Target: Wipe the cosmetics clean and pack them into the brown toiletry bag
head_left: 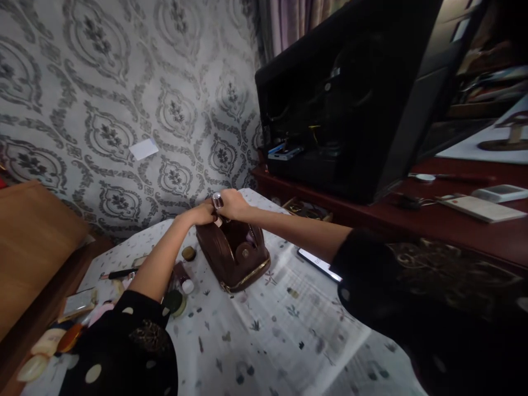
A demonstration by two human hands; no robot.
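Observation:
A dark brown handbag (243, 275) with a gold zip stands unzipped on the patterned cloth, its mouth facing me. At its far side my left hand (201, 214) is closed on the rim, the fingertips partly hidden. Right beside it, above the bag's far edge, my right hand (234, 204) is closed around a small shiny cylinder (217, 201), perhaps a little bottle. Just left of the bag lie a round gold-brown pot (188, 253), a dark tube with a white cap (184, 278) and a dark green round jar (175, 303).
More cosmetics, among them an orange-lidded jar (70, 337), lie by my left sleeve. A phone (319, 265) rests by my right forearm. A large black television (330, 110) stands on a red-brown cabinet (454, 187). A brown cardboard box (37, 247) is at left.

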